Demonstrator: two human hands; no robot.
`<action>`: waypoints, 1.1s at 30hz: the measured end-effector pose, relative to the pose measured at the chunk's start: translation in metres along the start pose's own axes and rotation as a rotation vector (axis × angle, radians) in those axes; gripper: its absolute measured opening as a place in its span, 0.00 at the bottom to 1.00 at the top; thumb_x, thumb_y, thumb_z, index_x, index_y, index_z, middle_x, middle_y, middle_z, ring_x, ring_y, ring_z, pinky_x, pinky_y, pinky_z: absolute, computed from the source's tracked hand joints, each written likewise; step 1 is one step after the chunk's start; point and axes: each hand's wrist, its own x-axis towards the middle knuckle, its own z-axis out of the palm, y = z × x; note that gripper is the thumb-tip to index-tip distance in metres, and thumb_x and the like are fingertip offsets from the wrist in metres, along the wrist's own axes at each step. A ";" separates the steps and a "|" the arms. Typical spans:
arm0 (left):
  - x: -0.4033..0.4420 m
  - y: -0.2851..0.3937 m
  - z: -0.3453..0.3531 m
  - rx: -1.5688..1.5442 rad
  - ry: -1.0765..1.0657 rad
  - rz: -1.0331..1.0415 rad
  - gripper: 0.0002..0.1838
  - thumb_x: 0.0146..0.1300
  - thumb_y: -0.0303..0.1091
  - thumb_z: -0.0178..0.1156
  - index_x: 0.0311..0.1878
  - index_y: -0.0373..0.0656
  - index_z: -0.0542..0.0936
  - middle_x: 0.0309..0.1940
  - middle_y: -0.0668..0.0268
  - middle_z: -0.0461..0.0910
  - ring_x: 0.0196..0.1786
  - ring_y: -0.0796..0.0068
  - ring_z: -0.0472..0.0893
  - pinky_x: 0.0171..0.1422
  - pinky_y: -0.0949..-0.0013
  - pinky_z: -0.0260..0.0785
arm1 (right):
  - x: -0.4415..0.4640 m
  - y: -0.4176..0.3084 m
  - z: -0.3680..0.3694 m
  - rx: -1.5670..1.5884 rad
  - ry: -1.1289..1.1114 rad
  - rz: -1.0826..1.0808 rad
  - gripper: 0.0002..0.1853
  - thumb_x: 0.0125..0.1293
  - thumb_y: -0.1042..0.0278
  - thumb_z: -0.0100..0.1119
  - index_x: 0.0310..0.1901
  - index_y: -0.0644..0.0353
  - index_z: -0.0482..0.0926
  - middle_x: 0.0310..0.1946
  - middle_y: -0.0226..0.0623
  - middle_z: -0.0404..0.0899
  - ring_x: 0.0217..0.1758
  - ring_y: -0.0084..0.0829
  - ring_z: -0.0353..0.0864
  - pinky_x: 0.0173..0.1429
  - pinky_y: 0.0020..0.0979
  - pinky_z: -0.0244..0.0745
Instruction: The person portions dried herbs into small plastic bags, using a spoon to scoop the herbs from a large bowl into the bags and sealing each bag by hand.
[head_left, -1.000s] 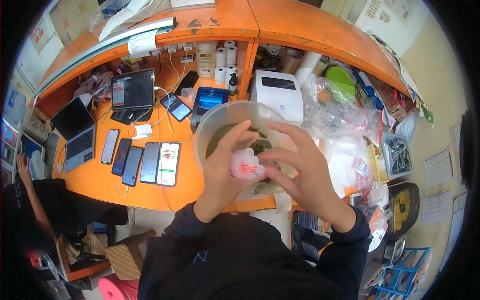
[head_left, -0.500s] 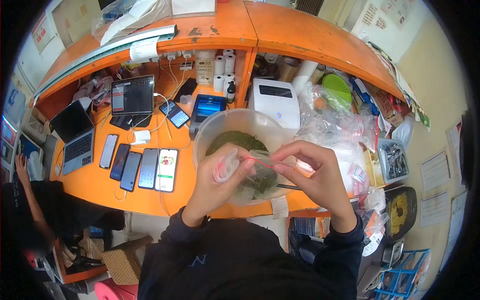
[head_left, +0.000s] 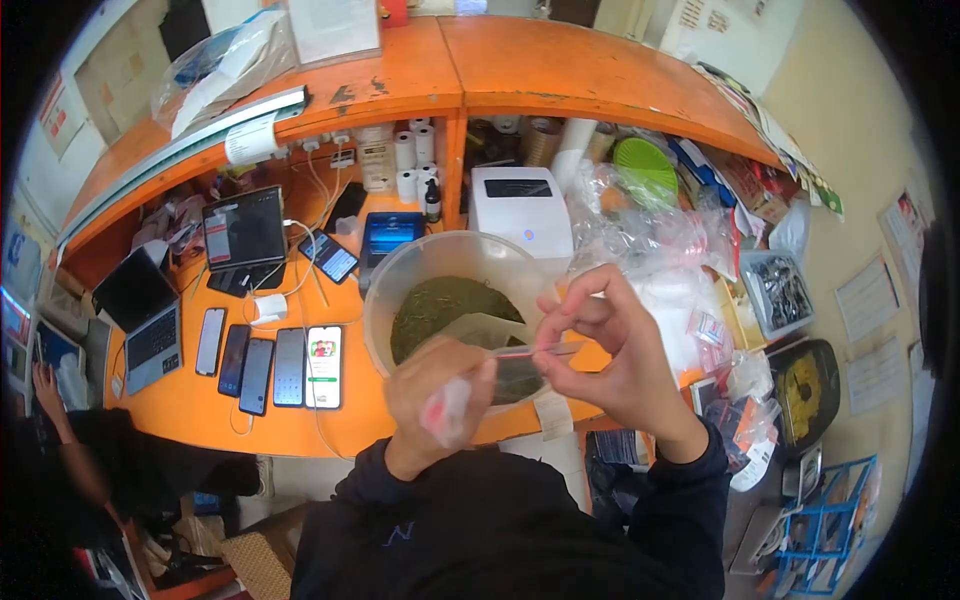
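Observation:
Both my hands are above a large translucent plastic tub that holds dark green dried herb. Between them a small clear zip bag with a red strip along its mouth is stretched. My left hand, slightly blurred, pinches one end of the strip. Tucked in that same palm is a crumpled bunch of clear bags with red marks. My right hand pinches the bag's other end between thumb and forefinger, its remaining fingers curled. What lies inside the bag is hard to make out.
Several phones, a laptop and a tablet stand left on the orange counter. Behind the tub are a card terminal and a white printer. Plastic bags pile up right. A co-worker's hand shows far left.
The view has shifted a little. My left hand has dropped lower and turned, and my hands are farther apart. The red strip, bent before, now runs nearly straight between them.

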 end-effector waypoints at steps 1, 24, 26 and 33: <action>-0.003 0.000 -0.001 -0.043 0.017 -0.072 0.04 0.51 0.19 0.62 0.31 0.35 0.78 0.21 0.60 0.77 0.22 0.69 0.76 0.27 0.71 0.67 | -0.006 0.002 -0.008 -0.002 0.026 -0.002 0.20 0.54 0.85 0.61 0.42 0.58 0.61 0.32 0.31 0.75 0.40 0.20 0.78 0.58 0.31 0.68; 0.015 -0.007 0.012 -0.626 0.215 -0.590 0.08 0.61 0.30 0.60 0.40 0.42 0.71 0.32 0.66 0.75 0.35 0.76 0.76 0.42 0.71 0.69 | 0.051 0.033 -0.077 -0.629 0.070 -0.289 0.19 0.52 0.64 0.69 0.43 0.62 0.76 0.40 0.38 0.79 0.47 0.33 0.78 0.53 0.31 0.70; 0.015 -0.007 0.013 -0.633 0.256 -0.560 0.07 0.59 0.28 0.62 0.38 0.41 0.74 0.31 0.67 0.77 0.35 0.79 0.78 0.40 0.74 0.70 | 0.039 0.014 -0.021 -0.418 -0.243 -0.159 0.14 0.54 0.68 0.67 0.41 0.63 0.77 0.39 0.36 0.79 0.46 0.30 0.77 0.55 0.29 0.69; 0.010 -0.008 -0.004 -0.725 0.248 -0.528 0.08 0.58 0.29 0.64 0.34 0.42 0.73 0.30 0.70 0.74 0.33 0.84 0.73 0.36 0.78 0.65 | 0.047 0.024 0.000 -0.060 -0.280 -0.136 0.08 0.63 0.71 0.60 0.36 0.65 0.73 0.28 0.32 0.78 0.31 0.21 0.76 0.38 0.23 0.72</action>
